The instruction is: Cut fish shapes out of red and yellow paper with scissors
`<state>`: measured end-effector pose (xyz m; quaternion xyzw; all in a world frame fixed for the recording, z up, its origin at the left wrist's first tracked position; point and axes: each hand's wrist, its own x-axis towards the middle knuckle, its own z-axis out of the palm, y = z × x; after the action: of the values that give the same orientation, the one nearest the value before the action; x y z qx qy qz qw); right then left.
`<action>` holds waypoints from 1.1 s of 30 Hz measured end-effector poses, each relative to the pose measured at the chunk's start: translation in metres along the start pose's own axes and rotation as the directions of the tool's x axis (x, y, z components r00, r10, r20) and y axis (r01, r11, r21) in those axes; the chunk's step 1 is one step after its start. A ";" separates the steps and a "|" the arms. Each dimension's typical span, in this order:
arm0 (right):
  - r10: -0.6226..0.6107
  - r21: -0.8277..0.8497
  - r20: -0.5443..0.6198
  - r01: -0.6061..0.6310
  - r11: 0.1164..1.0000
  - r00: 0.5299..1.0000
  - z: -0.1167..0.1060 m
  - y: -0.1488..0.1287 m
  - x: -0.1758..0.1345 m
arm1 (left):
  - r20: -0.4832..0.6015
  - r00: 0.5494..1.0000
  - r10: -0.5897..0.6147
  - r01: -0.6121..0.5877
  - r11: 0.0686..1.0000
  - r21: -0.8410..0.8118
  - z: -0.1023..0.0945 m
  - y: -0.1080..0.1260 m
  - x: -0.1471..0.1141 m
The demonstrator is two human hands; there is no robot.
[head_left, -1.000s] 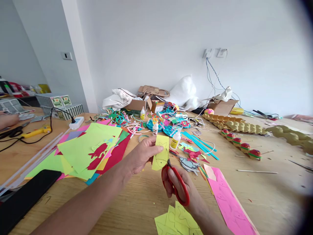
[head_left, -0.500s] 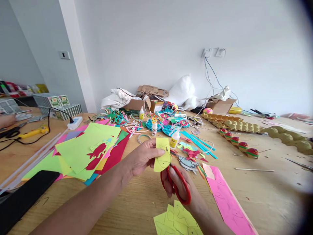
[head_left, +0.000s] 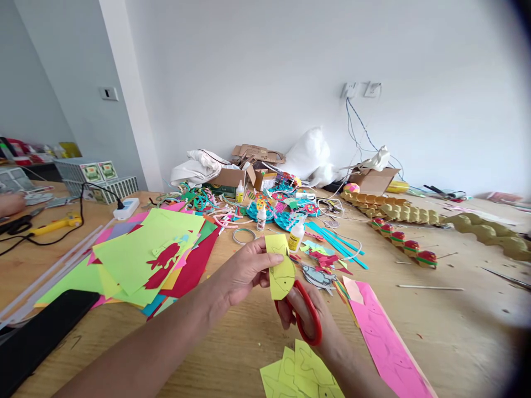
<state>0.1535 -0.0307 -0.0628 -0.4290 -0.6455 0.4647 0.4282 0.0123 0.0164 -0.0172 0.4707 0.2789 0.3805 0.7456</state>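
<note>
A small yellow paper piece (head_left: 282, 276) with a fish drawn on it is pinched in my left hand (head_left: 251, 268), the thumb lying on its face. Its right edge is cut in a curve along the fish outline. My right hand (head_left: 307, 315) has its fingers through the handles of red scissors (head_left: 314, 318), held at the paper's lower right; the blades are mostly hidden behind the paper. Below my hands lie several more yellow pieces (head_left: 298, 373) with pencilled fish. To the right is a pink strip (head_left: 381, 331) with fish outlines, and a grey paper fish (head_left: 318, 276) lies beyond my right hand.
Coloured paper sheets (head_left: 124, 254) are heaped at left, near a black phone-like slab (head_left: 45, 342). Glue bottles (head_left: 296, 236), a tape ring (head_left: 244, 236) and craft scraps stand ahead. Egg-carton strips (head_left: 415, 214) lie at right. Another person's hand (head_left: 11, 204) shows at far left.
The yellow paper has shifted slightly down and right and turned a little in my left hand. The scissor blades now sit behind it. My right hand has barely moved.
</note>
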 end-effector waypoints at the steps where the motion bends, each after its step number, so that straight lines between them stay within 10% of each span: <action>1: -0.007 0.007 -0.002 0.007 1.000 1.000 0.001 0.000 0.000 | 0.001 1.000 0.007 -0.007 1.000 -0.009 0.001 -0.001 0.000; 33: 0.013 0.027 -0.033 -0.012 1.000 0.999 0.004 -0.006 -0.005 | -0.033 0.986 0.161 -0.150 0.966 0.212 0.006 -0.005 0.001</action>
<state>0.1501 -0.0377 -0.0590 -0.4347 -0.6293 0.4689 0.4417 0.0194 0.0129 -0.0197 0.5570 0.2980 0.4183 0.6527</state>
